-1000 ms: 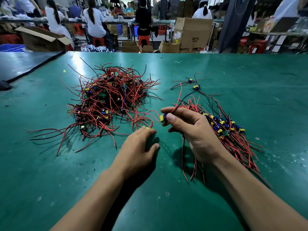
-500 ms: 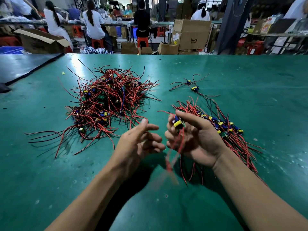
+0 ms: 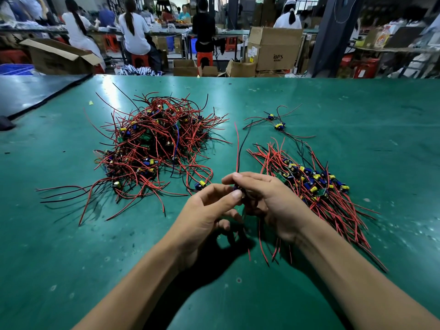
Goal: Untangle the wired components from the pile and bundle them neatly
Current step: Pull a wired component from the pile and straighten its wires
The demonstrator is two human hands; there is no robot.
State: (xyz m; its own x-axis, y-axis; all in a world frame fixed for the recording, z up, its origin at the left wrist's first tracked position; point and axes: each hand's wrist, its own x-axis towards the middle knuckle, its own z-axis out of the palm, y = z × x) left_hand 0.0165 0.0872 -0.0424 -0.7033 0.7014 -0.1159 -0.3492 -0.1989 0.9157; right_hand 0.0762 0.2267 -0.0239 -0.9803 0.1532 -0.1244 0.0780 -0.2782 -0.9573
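Note:
A tangled pile [image 3: 157, 144] of small wired components with red and black leads lies on the green table [image 3: 357, 129], left of centre. To the right, a row of sorted components [image 3: 314, 182] lies with its wires fanned out. My left hand [image 3: 209, 210] and right hand [image 3: 269, 196] meet in front of me, both pinching one small wired component [image 3: 238, 189]. Its red and black wires stick up above my fingers, and more wires hang below my right hand. The component itself is mostly hidden by my fingertips.
Two loose components [image 3: 277, 122] lie at the back right of the table. One stray component [image 3: 201, 184] sits just left of my hands. Beyond the far edge stand cardboard boxes [image 3: 273, 48], and people sit at other benches.
My left hand has risen from the table and joined my right hand on the component. The wires that dangled and blurred below now point upward above my fingers.

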